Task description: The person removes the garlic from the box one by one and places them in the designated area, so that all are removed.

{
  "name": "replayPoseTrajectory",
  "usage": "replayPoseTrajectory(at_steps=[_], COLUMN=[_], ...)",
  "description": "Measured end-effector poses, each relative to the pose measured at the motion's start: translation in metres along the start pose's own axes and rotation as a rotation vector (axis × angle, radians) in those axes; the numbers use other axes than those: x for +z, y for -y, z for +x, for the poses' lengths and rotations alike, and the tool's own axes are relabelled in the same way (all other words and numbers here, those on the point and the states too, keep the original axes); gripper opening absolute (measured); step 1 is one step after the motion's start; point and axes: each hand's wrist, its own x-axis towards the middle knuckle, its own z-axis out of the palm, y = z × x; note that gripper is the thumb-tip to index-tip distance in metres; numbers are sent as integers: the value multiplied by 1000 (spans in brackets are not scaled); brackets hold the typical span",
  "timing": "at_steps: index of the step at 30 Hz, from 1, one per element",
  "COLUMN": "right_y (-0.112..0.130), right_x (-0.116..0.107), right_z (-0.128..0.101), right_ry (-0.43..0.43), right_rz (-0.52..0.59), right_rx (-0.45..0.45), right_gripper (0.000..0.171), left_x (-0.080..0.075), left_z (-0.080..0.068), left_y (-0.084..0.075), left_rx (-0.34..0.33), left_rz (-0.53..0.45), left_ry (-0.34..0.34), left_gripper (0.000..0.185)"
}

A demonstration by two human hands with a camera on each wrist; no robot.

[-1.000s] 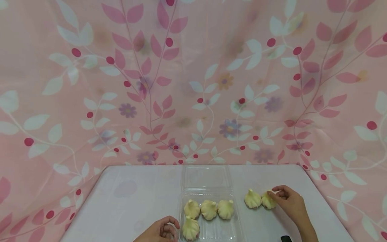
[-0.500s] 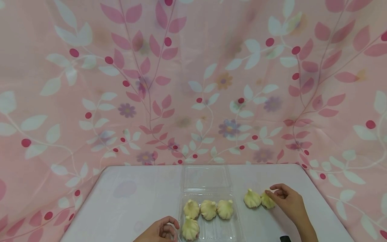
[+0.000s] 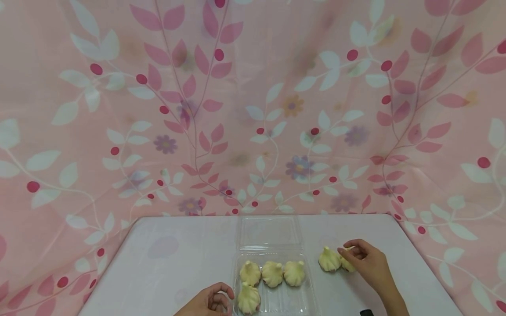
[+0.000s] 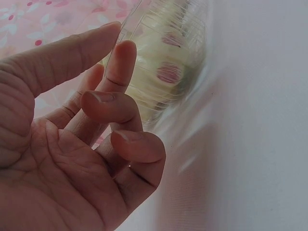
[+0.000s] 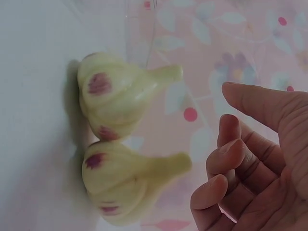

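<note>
A clear plastic clamshell container (image 3: pixel 282 303) lies with its lid folded back on the table. Several pale garlic bulbs (image 3: pixel 272 274) fill its back row and front left spot. My left hand (image 3: pixel 211 300) is at its left side; in the left wrist view, thumb and index fingertip (image 4: pixel 126 50) pinch the rim. Two more garlic bulbs stand right of the container: a left one (image 3: pixel 329 260) and a right one (image 3: pixel 347 265), side by side. Over the right bulb hovers my right hand (image 3: pixel 369 265), fingers loosely curved, holding nothing. The right wrist view shows a gap between fingertips and both stems.
The white table (image 3: pixel 166 259) reaches back to a pink floral curtain (image 3: pixel 245 109). The container's clear lid (image 3: pixel 270 231) lies flat near the back edge. A small black object (image 3: pixel 366 312) shows at the bottom edge, close to my right wrist.
My right hand has shifted left across the right garlic bulb, toward the left one, and covers more of it. The left hand stays at the container.
</note>
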Motion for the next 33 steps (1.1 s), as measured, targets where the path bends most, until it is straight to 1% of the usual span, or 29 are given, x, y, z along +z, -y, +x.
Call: replayPoseTrajectory(at_steps=[5, 13, 17, 22, 26, 33], right_y=[7, 10, 12, 17, 21, 27], right_x=[7, 19, 23, 29, 34, 44], right_z=[-2, -5, -6, -9, -12, -16], right_ry=[8, 13, 14, 43, 68, 111], right_rz=[19, 48, 56, 74, 92, 138], right_rx=[-16, -70, -81, -93, -129, -195], right_gripper=[27, 23, 21, 21, 20, 20], left_x=[1, 0, 0, 0, 0, 2], left_z=[0, 0, 0, -1, -1, 0], left_y=[-1, 0, 1, 1, 1, -2], left_rx=[-11, 2, 4, 2, 7, -10], left_rz=[3, 8, 6, -2, 8, 12], left_ry=[-10, -5, -4, -2, -5, -10], left_gripper=[34, 33, 33, 32, 32, 34])
